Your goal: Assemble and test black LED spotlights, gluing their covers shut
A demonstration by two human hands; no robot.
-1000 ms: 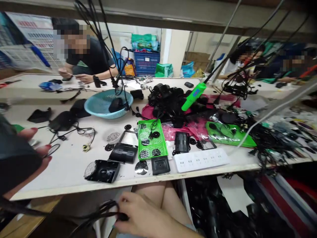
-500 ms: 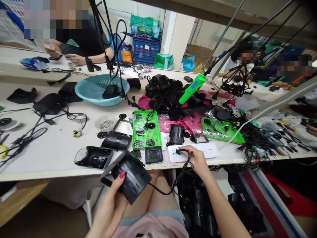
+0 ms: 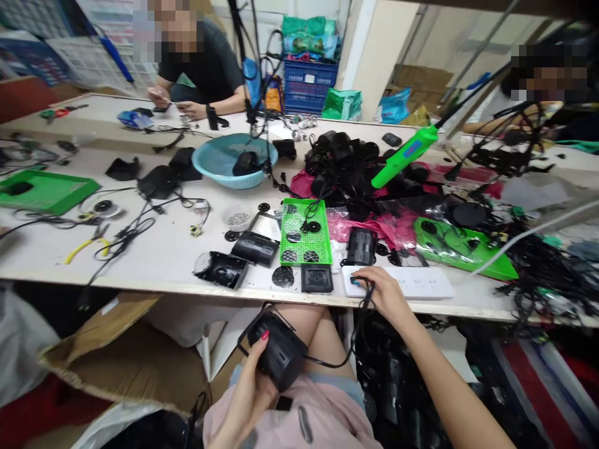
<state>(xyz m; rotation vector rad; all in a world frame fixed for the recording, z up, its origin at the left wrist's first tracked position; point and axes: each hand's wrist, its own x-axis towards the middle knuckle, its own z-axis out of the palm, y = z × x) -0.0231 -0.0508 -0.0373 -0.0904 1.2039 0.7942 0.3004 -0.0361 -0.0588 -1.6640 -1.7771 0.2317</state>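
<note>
A black cylindrical device housing [image 3: 279,355] with side slots and a bracket is gripped in my left hand [image 3: 255,380], above my lap. Its black power cord [image 3: 339,363] runs from the housing up to my right hand [image 3: 381,290]. The right fingers are closed around the plug [image 3: 356,280] at the left end of a white power strip [image 3: 428,284] by the table's front edge. Whether the plug's prongs are fully in the socket is hidden. Just left of the strip lies a square black part [image 3: 317,279]; behind it stands another black housing [image 3: 361,246].
A green perforated tray [image 3: 329,240] and a blue basin [image 3: 206,168] stand on the table. Behind them are piled black housings [image 3: 344,153]. A green tool [image 3: 405,157] hangs on a cord. Yellow-handled pliers [image 3: 88,246] lie leftward. A co-worker [image 3: 206,68] sits across.
The view has swung left. My left hand has lowered the housing toward my lap and turned it. My right hand stays with the plug at the power strip.
</note>
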